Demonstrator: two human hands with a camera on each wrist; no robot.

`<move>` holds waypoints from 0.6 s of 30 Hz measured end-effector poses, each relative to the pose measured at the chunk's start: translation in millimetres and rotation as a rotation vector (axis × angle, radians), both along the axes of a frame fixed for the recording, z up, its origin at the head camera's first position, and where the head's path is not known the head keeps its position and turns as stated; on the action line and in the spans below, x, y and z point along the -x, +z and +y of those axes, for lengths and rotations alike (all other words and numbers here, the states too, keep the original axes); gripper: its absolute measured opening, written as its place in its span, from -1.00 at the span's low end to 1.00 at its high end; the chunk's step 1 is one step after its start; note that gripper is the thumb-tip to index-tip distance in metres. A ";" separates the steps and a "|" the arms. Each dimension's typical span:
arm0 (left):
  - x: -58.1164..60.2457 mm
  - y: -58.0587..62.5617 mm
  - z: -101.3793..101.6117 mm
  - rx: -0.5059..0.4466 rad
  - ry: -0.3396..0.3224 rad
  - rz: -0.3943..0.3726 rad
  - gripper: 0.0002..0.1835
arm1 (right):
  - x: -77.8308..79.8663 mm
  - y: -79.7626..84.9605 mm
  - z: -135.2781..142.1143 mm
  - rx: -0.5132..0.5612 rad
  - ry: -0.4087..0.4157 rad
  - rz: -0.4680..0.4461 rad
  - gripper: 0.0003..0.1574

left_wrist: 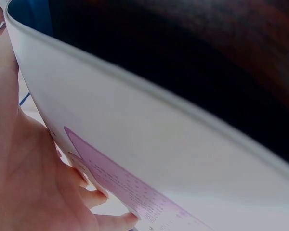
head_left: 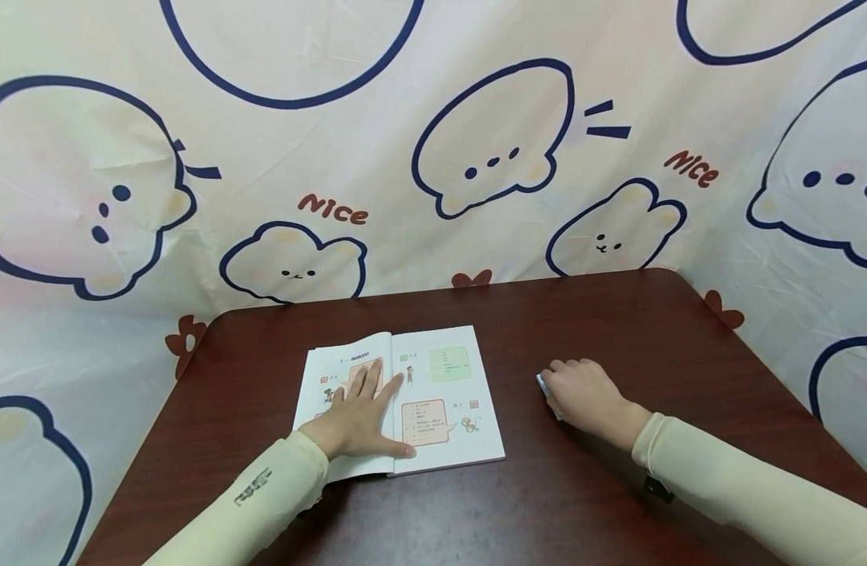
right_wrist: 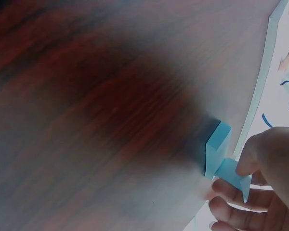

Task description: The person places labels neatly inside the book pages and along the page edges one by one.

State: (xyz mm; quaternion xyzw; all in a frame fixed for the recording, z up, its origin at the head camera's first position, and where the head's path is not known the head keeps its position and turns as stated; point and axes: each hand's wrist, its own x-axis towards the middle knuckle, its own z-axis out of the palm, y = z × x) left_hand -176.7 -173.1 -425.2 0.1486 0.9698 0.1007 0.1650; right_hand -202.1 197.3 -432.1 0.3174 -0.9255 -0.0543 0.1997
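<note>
Nearest to you, your two pale sleeves (head_left: 242, 503) are lying over the near part of the dark wooden table (head_left: 475, 519), and a dark band (head_left: 658, 489) is showing under the right cuff. Your left hand (head_left: 362, 417) is resting on an open book (head_left: 475, 432), its fingers spreading across the middle fold, with the thumb touching the right-hand page; it is pressing rather than gripping. The book is lying left of the table's middle, nearer the left edge than the right, and its left-hand page is bowing upward beside the fold. Its pages are showing printed text, coloured boxes and small drawn figures. To the right of the book and apart from it, your right hand (head_left: 589, 397) is leaning over the table, its thumb and fingers pinching a light-blue slip (right_wrist: 233, 174). The slip is meeting a small blue pad (right_wrist: 216, 147), which is sitting on the table near the book's right side; you cannot tell from here whether the two are joined. Farther off, a pale cloth (head_left: 405, 251) is hanging behind the far edge and beyond both far corners, showing navy animal outlines, brown flowers and the word "Nice".
</note>
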 end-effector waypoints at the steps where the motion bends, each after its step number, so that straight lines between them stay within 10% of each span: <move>1: 0.0 -0.1 0.0 0.001 0.000 0.000 0.37 | -0.6 0.5 -1.0 -0.007 0.004 0.012 -0.80; 18: -0.8 0.4 -0.3 -0.006 -0.003 -0.007 0.37 | -0.6 2.0 -9.5 -0.103 0.011 0.061 -0.62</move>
